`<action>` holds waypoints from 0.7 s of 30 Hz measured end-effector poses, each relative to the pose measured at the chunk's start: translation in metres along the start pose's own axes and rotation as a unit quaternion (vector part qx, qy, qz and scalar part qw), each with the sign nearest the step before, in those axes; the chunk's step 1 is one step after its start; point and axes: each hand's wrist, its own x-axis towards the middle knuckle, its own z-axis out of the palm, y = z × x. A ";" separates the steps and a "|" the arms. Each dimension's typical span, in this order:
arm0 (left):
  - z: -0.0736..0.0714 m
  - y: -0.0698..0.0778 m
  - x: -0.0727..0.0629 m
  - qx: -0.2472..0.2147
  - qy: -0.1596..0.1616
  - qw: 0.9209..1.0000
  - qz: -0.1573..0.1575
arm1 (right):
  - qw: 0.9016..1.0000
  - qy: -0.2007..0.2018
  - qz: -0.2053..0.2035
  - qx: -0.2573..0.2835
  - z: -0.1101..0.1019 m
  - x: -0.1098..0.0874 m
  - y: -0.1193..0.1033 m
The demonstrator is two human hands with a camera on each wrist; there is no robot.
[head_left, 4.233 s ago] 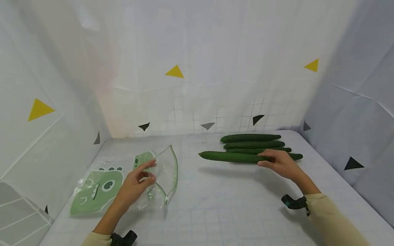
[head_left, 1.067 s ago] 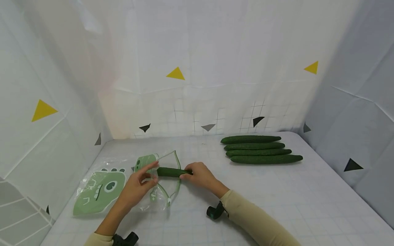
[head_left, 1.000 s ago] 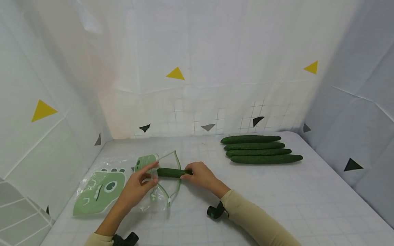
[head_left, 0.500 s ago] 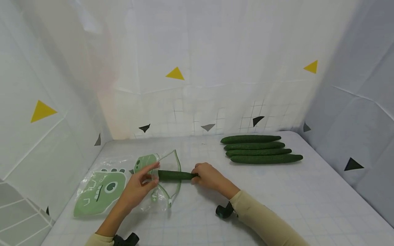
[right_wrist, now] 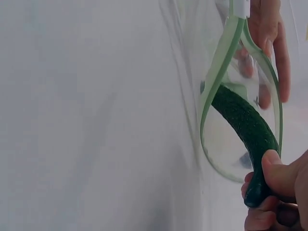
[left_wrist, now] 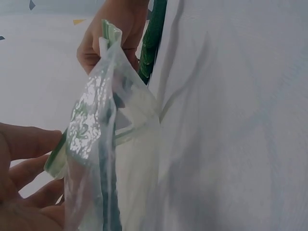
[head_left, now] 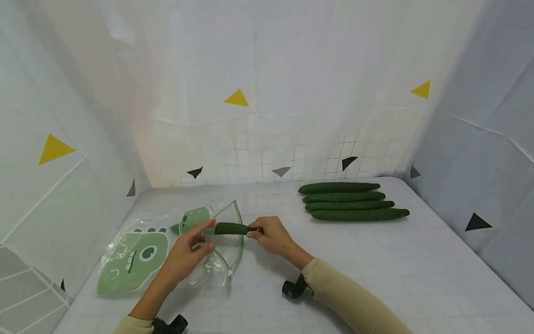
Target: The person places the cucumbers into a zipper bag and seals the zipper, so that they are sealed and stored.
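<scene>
At mid-table, a little toward 10 o'clock (the wearer sits at 6): a clear bag (head_left: 195,217), green rim (head_left: 240,249) gaping toward 3, white slider (right_wrist: 241,8) at the rim's 6.

One cucumber (head_left: 231,228) runs through the mouth, roughly along the 9–3 line. Its inner tip shows dimly through film, on the 9 side of the left hand (head_left: 183,254); the outer end sticks out past the rim. Whether it touches the table (head_left: 258,301) I cannot tell.

Left hand: fingers and thumb curve round the bag in a loose C, tips apart, cucumber passing between. Right hand (head_left: 273,235): thumb and fingers close on the cucumber's outer end.

At 2: four spares (head_left: 344,197), side by side, out of reach of either hand's hold. At 9: a flat face print (head_left: 127,262) under clear film; same bag or another, cannot tell.

Step, as I judge it: loading, one cucumber part in. Next move would seem to call for a straight push toward 9, right fingers letting go once the end clears the rim, left hand bracing the mouth wide. Soft film may fold and snag the tip.
</scene>
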 end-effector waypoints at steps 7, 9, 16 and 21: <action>0.000 0.003 -0.001 0.008 -0.002 1.000 0.001 | 0.999 0.010 0.036 0.012 0.014 0.013 -0.014; 0.001 0.004 -0.001 0.008 -0.002 1.000 -0.001 | 0.999 0.012 0.046 0.011 0.019 0.017 -0.017; 0.002 0.006 -0.002 0.002 -0.004 1.000 -0.003 | 0.998 0.010 0.062 0.013 0.030 0.029 -0.026; 0.001 0.005 -0.001 0.007 -0.006 1.000 0.011 | 0.998 0.003 0.066 0.005 0.034 0.036 -0.033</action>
